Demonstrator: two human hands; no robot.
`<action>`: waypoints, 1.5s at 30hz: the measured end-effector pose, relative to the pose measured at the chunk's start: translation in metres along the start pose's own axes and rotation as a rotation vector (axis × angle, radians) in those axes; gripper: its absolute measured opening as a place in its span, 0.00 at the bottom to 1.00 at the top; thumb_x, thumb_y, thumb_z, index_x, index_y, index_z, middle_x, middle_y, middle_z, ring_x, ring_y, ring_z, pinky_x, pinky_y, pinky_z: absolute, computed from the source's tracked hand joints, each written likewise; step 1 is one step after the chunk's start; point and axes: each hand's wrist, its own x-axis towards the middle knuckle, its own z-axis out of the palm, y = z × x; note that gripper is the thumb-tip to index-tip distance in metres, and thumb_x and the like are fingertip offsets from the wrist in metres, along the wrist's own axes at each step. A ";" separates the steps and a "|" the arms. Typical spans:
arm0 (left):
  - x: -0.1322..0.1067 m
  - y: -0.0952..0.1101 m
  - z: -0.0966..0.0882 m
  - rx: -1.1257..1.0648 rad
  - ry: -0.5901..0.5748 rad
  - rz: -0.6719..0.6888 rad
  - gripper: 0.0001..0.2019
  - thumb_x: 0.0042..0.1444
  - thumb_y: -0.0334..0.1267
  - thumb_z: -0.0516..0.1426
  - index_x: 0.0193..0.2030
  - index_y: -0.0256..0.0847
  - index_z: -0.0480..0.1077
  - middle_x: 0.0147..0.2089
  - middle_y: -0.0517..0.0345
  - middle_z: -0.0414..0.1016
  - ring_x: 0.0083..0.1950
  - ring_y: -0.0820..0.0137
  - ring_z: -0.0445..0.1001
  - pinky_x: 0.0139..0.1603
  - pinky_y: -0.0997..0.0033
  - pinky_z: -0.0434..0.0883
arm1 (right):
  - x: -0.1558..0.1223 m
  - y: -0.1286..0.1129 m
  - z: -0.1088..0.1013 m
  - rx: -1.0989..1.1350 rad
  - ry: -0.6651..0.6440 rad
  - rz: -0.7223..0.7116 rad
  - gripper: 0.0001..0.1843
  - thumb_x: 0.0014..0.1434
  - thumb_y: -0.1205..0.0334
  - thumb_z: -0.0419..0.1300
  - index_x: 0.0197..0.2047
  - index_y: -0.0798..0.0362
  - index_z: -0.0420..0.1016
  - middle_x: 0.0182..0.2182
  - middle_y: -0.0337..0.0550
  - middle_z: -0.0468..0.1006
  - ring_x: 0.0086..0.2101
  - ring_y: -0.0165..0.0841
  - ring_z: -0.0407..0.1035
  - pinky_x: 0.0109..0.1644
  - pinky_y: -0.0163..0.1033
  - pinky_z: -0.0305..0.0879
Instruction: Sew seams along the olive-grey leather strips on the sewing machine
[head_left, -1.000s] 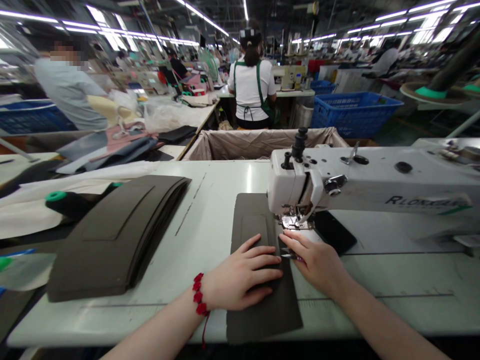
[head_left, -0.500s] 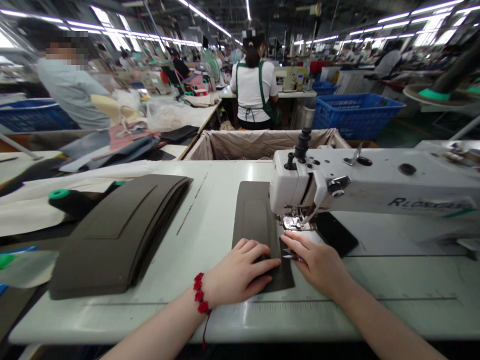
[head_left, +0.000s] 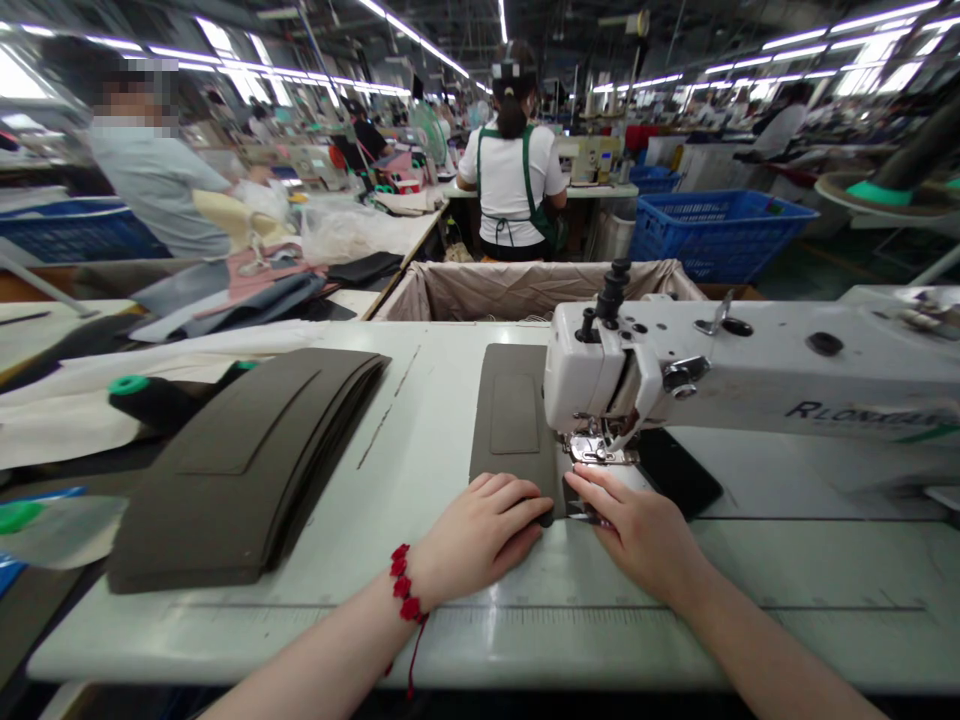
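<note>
A dark grey-brown fabric panel point(head_left: 514, 420) with a stitched patch lies on the white table point(head_left: 420, 440), running under the foot of a white sewing machine point(head_left: 675, 385). My left hand point(head_left: 480, 535), with a red bead bracelet on the wrist, presses down on the panel's near end with curled fingers. Just in front of the presser foot, my right hand point(head_left: 641, 535) rests by the panel's right edge and pinches a small metal tool. A black pad point(head_left: 679, 472) lies under the machine arm.
A stack of similar dark panels point(head_left: 240, 465) sits to the left, beside black thread cones with green caps point(head_left: 146, 395). A fabric-lined bin point(head_left: 525, 288) stands behind the table. A person in a white shirt and green apron works beyond it, near blue crates point(head_left: 712, 230).
The panel has fed away from me under the presser foot; only its near end remains under my left hand. Both hands stayed close to the needle.
</note>
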 end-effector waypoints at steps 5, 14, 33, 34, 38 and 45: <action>0.001 -0.003 0.002 0.003 0.017 -0.039 0.17 0.67 0.40 0.49 0.62 0.46 0.62 0.59 0.54 0.68 0.58 0.61 0.65 0.58 0.58 0.64 | 0.000 -0.001 -0.001 0.006 0.012 -0.006 0.34 0.57 0.72 0.52 0.66 0.43 0.60 0.63 0.39 0.64 0.47 0.36 0.73 0.52 0.43 0.70; 0.001 -0.009 0.010 0.087 0.009 -0.139 0.25 0.67 0.47 0.49 0.69 0.49 0.50 0.70 0.58 0.55 0.70 0.61 0.52 0.68 0.53 0.53 | -0.002 0.001 0.001 0.011 0.001 -0.012 0.33 0.58 0.72 0.52 0.65 0.43 0.61 0.64 0.38 0.62 0.49 0.36 0.72 0.52 0.43 0.70; 0.003 -0.011 0.012 0.113 0.024 -0.152 0.29 0.67 0.49 0.49 0.71 0.49 0.45 0.72 0.56 0.49 0.73 0.59 0.45 0.71 0.47 0.46 | -0.002 0.002 0.004 0.022 0.019 -0.014 0.31 0.59 0.71 0.53 0.65 0.42 0.61 0.64 0.39 0.63 0.47 0.36 0.73 0.51 0.44 0.71; 0.003 -0.011 0.012 0.111 0.020 -0.153 0.29 0.67 0.49 0.49 0.71 0.49 0.45 0.72 0.56 0.49 0.73 0.59 0.45 0.71 0.47 0.45 | -0.002 0.002 0.004 0.022 0.018 -0.012 0.32 0.58 0.71 0.53 0.64 0.42 0.62 0.64 0.38 0.63 0.47 0.36 0.73 0.51 0.44 0.71; 0.003 -0.011 0.011 0.110 0.010 -0.156 0.29 0.67 0.50 0.48 0.71 0.48 0.44 0.72 0.55 0.48 0.73 0.59 0.45 0.71 0.47 0.45 | -0.001 0.002 0.004 0.026 0.019 -0.009 0.32 0.59 0.72 0.52 0.64 0.42 0.61 0.64 0.38 0.62 0.48 0.36 0.72 0.52 0.44 0.70; 0.003 -0.010 0.011 0.108 0.031 -0.150 0.29 0.67 0.49 0.49 0.71 0.49 0.45 0.72 0.54 0.49 0.72 0.59 0.47 0.71 0.47 0.46 | -0.002 0.001 0.003 0.021 0.026 -0.009 0.31 0.59 0.71 0.52 0.64 0.42 0.62 0.64 0.38 0.63 0.48 0.36 0.72 0.52 0.43 0.70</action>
